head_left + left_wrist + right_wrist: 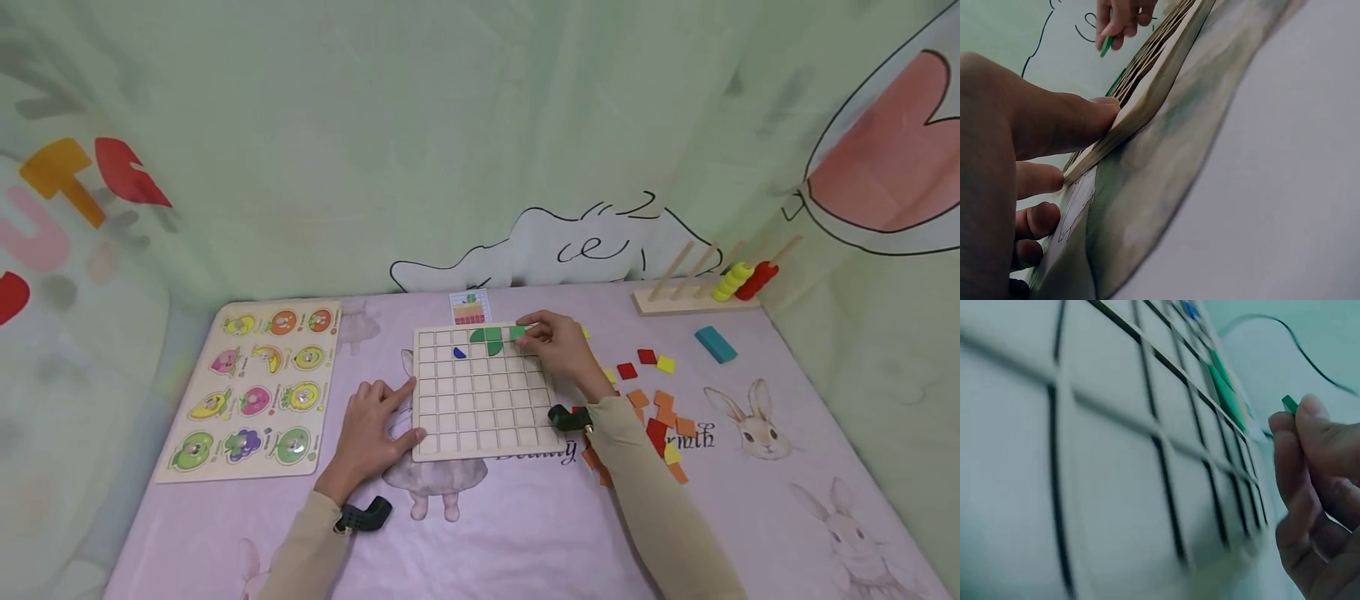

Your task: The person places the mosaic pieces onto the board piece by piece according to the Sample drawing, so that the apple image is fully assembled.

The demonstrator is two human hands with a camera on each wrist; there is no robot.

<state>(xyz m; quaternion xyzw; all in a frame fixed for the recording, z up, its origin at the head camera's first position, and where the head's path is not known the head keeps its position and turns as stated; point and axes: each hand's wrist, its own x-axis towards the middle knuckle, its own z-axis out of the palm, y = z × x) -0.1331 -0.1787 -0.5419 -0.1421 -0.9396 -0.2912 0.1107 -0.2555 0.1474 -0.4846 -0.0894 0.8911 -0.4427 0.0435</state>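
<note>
Grid board [483, 402], green pieces [492, 335] and blue piece [459, 353] in cells

1. Left hand [371, 429]: touches the left edge of the grid board [480, 402].
2. Right hand [557, 343]: pinches a green square [517, 332] at the board's far right.
3. Green pieces [492, 335], blue piece [460, 353]: on the board, far side.
4. Card [469, 308]: just beyond the board.
5. Fruit puzzle [232, 472]: left.
6. Loose squares [664, 401], orange, red and yellow: right.
7. Bead rack [690, 307], teal block [716, 344]: far right.
</note>
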